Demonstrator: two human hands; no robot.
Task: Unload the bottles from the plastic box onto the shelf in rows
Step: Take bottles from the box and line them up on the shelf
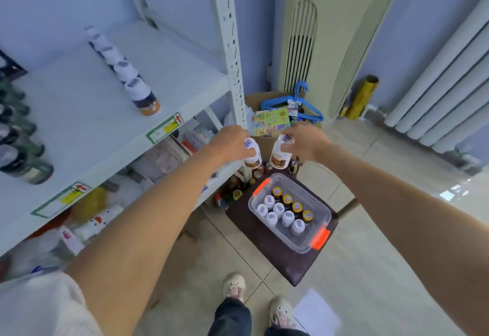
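Note:
My left hand (230, 145) grips a white-capped bottle (252, 157) by its top, in the air beside the shelf post. My right hand (304, 141) grips a second white-capped bottle (280, 155) the same way. Both bottles hang above and behind the clear plastic box (315, 237) with orange latches, which stands on a dark stool (293, 264) and holds several white-capped and gold-capped bottles (287, 210). On the white shelf (87, 113), a row of several white-capped bottles (124, 70) runs front to back.
Dark-capped jars (21, 137) line the shelf's left side. The perforated shelf post (232, 52) stands just left of my hands. Small bottles (238, 190) crowd the floor by the stool. A cardboard box with blue hangers (299, 102) sits behind; a radiator (447, 84) is at right.

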